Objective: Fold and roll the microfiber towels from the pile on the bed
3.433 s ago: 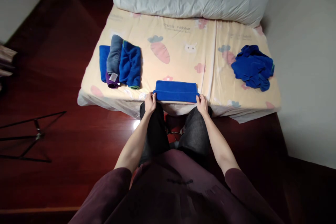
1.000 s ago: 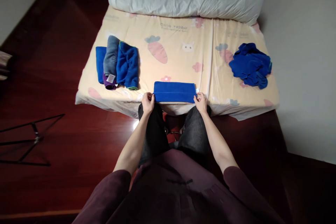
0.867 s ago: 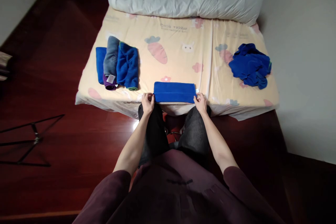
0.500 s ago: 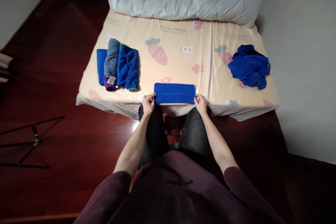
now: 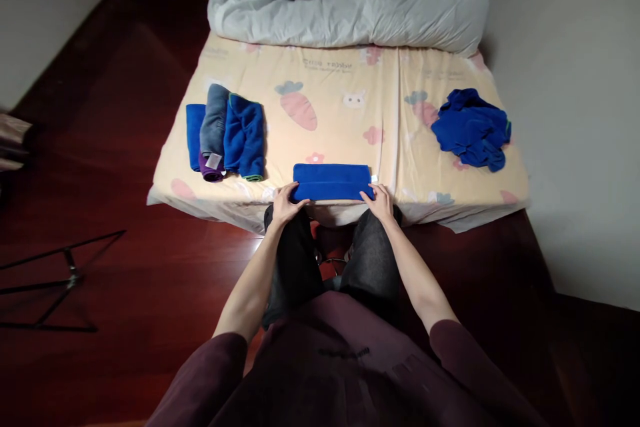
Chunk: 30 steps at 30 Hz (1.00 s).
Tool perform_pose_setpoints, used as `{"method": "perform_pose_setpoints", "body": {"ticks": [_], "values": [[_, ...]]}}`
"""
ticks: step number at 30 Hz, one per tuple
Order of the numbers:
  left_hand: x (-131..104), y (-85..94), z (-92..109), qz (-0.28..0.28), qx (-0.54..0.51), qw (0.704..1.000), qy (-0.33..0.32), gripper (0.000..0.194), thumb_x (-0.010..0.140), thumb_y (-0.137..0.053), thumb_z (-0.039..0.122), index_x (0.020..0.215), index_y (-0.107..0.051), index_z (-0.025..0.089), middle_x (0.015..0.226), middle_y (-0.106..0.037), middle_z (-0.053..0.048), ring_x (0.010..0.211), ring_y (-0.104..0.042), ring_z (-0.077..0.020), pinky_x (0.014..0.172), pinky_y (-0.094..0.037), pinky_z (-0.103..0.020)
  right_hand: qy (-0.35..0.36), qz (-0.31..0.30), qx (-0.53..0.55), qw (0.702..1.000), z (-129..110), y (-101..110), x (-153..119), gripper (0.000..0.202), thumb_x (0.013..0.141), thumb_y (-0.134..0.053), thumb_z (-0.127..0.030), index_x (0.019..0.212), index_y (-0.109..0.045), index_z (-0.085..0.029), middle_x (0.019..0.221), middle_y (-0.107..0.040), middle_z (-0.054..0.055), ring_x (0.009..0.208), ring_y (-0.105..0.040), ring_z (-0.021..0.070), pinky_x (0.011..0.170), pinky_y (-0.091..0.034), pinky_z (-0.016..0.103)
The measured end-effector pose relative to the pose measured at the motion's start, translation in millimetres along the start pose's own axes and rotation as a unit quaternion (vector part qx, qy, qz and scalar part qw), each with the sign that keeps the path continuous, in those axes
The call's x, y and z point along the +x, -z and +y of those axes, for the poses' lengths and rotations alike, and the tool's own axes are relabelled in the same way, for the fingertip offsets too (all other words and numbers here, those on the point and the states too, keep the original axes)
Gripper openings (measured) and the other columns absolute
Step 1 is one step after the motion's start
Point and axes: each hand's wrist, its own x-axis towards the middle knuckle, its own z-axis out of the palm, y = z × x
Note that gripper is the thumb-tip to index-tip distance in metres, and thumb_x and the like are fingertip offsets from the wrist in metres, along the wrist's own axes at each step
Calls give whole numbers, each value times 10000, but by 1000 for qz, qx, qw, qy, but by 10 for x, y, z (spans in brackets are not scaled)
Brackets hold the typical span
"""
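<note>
A blue towel [image 5: 331,181], folded into a long narrow rectangle, lies flat near the front edge of the bed. A crease runs along its length, and a small white tag shows at its right end. My left hand [image 5: 286,205] grips the near left corner, its thumb along the front edge and its fingers at the side. At the near right corner, my right hand [image 5: 381,203] grips the towel in the same way, thumb pointing inward. Both forearms reach forward over my knees.
To the left lie a folded blue towel [image 5: 195,137], a grey-and-purple rolled towel [image 5: 215,120] and a green-edged blue one [image 5: 244,133]. A crumpled blue cloth [image 5: 471,128] sits right. Behind is a grey quilt [image 5: 345,17]; black tripod legs [image 5: 70,280] stand on the floor.
My thumbs have shifted inward along the towel's near edge, and the hands have opened from tight corner pinches into a wider hold. The towel stays in about the same place.
</note>
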Motion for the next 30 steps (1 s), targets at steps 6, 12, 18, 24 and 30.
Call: {"method": "perform_pose_setpoints", "body": {"ticks": [6, 12, 18, 24, 30], "values": [[14, 11, -59, -18, -8, 1000, -18, 699, 681, -684, 137, 1376, -672, 209, 1434, -687, -139, 1348, -612, -358, 1209, -416, -558, 19, -8, -66, 998, -46, 20, -43, 647, 853, -799, -595, 1366, -681, -219, 1295, -635, 152, 1217, -644, 340, 1119, -526, 515], [0, 21, -40, 7, -30, 999, 13, 622, 719, -611, 131, 1330, -704, 205, 1405, -713, -118, 1303, -608, -337, 1172, -461, -527, 40, -16, -98, 994, -65, 51, -43, 587, 834, -787, -353, 1391, -661, -216, 1350, -614, 161, 1294, -601, 365, 1179, -477, 568], [5, 36, -27, 11, -44, 999, 8, 504, 818, -582, 134, 1299, -713, 203, 1415, -713, -117, 1309, -620, -307, 1162, -467, -503, 54, -4, -46, 997, -45, 59, -21, 486, 849, -639, -174, 1328, -714, -208, 1450, -585, 146, 1335, -599, 305, 1214, -485, 500], [-1, 51, 22, 27, -57, 998, 17, 398, 903, -581, 173, 1279, -708, 211, 1430, -698, -128, 1356, -593, -302, 1157, -475, -496, 64, 9, -34, 997, -53, 69, -8, 457, 854, -558, -99, 1255, -752, -200, 1418, -663, 128, 1349, -588, 291, 1226, -474, 500], [-14, 45, 1, 44, -74, 995, 52, 343, 958, -574, 265, 1267, -714, 210, 1337, -724, -139, 1289, -611, -293, 1038, -550, -441, 76, 6, -15, 997, -89, 98, 2, 436, 897, -533, -120, 1279, -729, -198, 1376, -717, 119, 1317, -609, 290, 1206, -479, 516]]}}
